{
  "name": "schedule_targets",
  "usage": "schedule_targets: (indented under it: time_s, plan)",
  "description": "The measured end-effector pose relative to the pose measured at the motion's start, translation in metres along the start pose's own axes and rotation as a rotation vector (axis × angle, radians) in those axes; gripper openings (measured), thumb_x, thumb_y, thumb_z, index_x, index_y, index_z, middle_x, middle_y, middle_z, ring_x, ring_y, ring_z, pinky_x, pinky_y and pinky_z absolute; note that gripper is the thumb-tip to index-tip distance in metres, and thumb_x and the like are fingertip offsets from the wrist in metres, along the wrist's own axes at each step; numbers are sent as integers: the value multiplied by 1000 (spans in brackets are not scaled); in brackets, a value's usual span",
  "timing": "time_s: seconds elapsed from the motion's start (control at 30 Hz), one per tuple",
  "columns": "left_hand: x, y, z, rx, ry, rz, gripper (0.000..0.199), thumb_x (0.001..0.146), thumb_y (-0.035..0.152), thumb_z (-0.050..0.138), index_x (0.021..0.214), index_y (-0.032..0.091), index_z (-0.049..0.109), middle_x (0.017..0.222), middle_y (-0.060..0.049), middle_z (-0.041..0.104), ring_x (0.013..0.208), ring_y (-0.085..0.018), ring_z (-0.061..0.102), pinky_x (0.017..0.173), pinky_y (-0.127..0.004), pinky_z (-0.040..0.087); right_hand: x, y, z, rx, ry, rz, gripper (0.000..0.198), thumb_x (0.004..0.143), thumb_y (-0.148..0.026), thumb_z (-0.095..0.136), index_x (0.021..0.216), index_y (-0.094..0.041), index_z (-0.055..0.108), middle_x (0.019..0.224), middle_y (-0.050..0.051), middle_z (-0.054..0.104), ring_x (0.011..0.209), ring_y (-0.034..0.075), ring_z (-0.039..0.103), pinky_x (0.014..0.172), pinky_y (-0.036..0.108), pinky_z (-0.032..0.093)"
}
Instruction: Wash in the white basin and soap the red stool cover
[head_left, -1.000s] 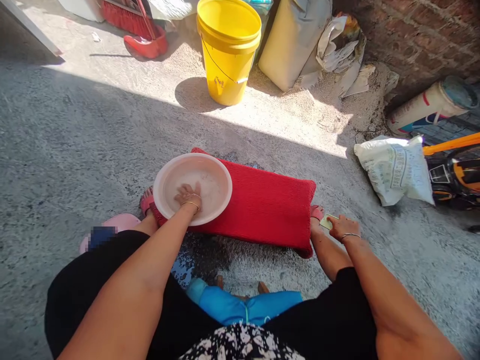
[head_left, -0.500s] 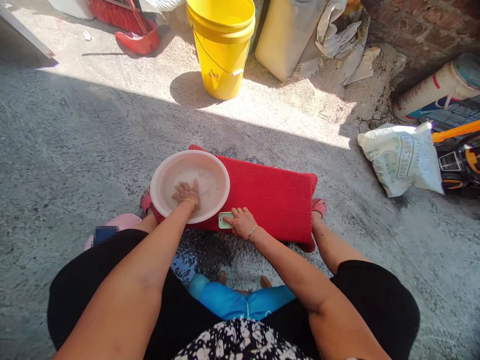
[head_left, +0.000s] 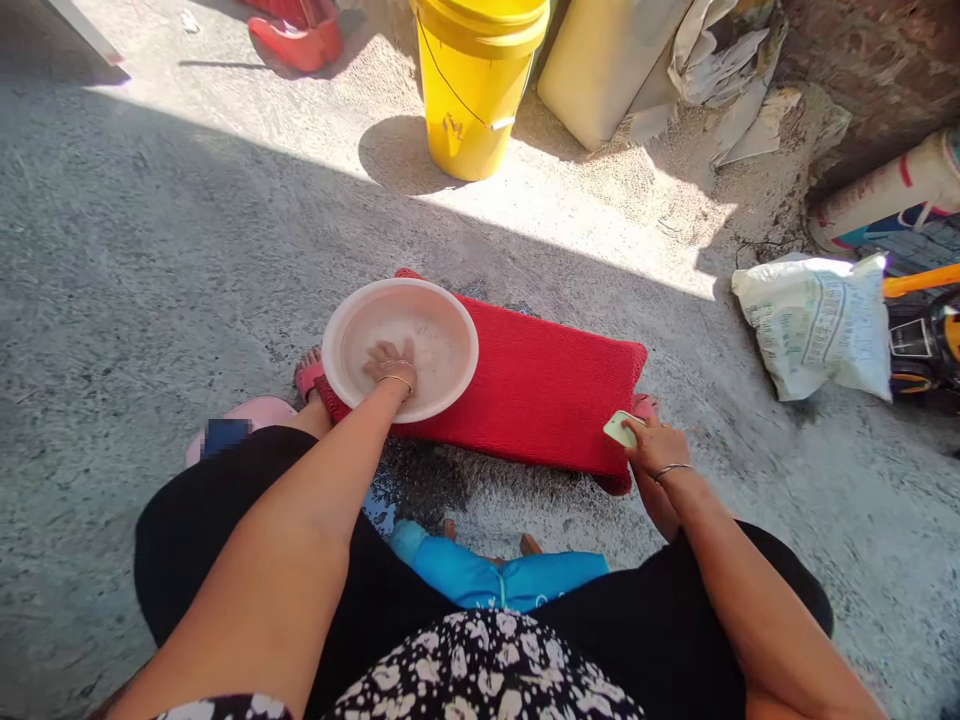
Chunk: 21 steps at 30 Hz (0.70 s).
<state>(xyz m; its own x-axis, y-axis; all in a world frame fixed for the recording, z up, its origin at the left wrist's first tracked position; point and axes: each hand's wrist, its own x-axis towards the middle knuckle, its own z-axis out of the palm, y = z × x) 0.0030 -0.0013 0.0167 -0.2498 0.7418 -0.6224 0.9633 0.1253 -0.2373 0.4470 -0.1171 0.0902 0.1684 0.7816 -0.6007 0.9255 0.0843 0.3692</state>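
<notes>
My right hand [head_left: 658,445], gripping a pale-green flat slab [head_left: 619,428], has moved right, baring red cloth [head_left: 555,385]; left hand [head_left: 391,366] spread in round whitish basin [head_left: 451,345].

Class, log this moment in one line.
left hand: inside round pink plastic basin | right hand: holding flat pale green rectangular object | basin: on long red cloth, left end

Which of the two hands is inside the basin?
The left hand, inside the pale basin; the right hand, outside it, holds a green object.
</notes>
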Motion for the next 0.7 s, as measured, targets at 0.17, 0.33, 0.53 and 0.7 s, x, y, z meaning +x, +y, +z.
schedule_targets:
  time_s: [0.17,0.33,0.53,0.7]
  plan:
    - [2,0,1,6,-9,-17,122,60,36,78,154,33,0,159,-21,11,143,-46,17,99,-56,38,-11,-169,-48,127,126,-496,45,83,-38,58,127,-31,56,116,12,55,103,26,52,84,36,35]
    - [6,1,4,31,10,-24,118,63,39,75,155,31,1,158,-23,12,142,-47,18,97,-58,39,-20,-267,-71,184,230,-776,39,88,-33,50,126,-28,56,117,12,54,104,25,50,87,38,33]
    - [6,1,5,33,13,-18,120,63,41,76,154,33,0,159,-22,11,141,-48,18,96,-59,39,-25,-184,-25,127,139,-603,44,85,-32,56,129,-30,54,120,13,54,105,26,52,86,37,35]
    - [4,2,3,-7,-4,-11,122,62,39,77,154,31,-2,159,-22,9,141,-48,16,98,-58,38,-37,-45,27,12,-77,-225,46,83,-27,57,129,-26,56,115,15,57,101,28,56,82,39,37]
